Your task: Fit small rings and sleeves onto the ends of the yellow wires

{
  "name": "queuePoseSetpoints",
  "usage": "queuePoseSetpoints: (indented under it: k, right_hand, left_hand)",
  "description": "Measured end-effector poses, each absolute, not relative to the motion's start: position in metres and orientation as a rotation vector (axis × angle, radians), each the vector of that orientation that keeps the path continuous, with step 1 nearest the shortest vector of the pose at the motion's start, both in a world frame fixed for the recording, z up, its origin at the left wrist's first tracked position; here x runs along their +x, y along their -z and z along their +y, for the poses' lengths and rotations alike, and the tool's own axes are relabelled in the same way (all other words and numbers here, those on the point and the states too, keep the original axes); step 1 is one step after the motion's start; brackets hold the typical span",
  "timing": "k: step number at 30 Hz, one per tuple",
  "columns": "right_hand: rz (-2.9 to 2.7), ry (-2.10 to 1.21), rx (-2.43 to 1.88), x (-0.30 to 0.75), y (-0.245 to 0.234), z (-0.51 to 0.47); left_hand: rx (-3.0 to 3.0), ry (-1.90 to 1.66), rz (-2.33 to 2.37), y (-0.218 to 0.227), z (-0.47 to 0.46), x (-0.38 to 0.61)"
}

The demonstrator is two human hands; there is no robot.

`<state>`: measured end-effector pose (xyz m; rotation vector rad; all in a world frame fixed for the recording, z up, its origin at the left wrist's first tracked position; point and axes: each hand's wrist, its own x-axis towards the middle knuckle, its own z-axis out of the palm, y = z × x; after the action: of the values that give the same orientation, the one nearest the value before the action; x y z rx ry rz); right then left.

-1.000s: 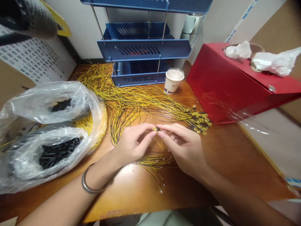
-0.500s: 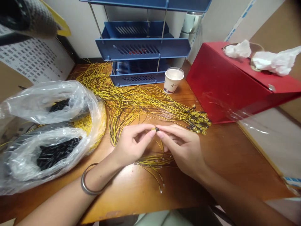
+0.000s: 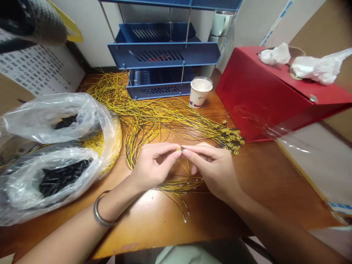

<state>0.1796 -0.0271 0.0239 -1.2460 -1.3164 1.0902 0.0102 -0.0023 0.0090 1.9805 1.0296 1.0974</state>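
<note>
My left hand (image 3: 154,167) and my right hand (image 3: 213,167) meet fingertip to fingertip above the wooden table (image 3: 261,190). Both pinch one small yellow and black connector (image 3: 182,149) at the end of a thin yellow wire. Under the hands lies a loose bundle of yellow wires (image 3: 154,121) that spreads back toward the shelf. A cluster of wire ends fitted with yellow connectors (image 3: 232,139) lies just right of my right hand. A metal bangle (image 3: 100,216) sits on my left wrist.
Clear plastic bags (image 3: 55,154) with small black parts and yellow rings fill the left side. A blue tiered tray rack (image 3: 165,55) stands at the back, a paper cup (image 3: 200,91) beside it. A red box (image 3: 275,91) with crumpled tissue on top stands at the right.
The hands keep pinching the same connector and stay nearly still. The view has tilted a little, so everything sits slightly higher and to the left.
</note>
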Motion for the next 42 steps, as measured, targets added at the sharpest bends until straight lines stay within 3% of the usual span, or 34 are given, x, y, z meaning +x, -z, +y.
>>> queuePoseSetpoints:
  k: [24,42]
  right_hand:
    - [-1.286,-1.135,-1.209,0.177,-0.021,-0.028]
    - [-1.336,-0.873,-1.210,0.181,-0.022,-0.021]
  left_hand:
    - [1.899,-1.124,1.005,-0.008,0.002,0.010]
    - [1.599,-0.992,0.881,-0.022,0.024,0.027]
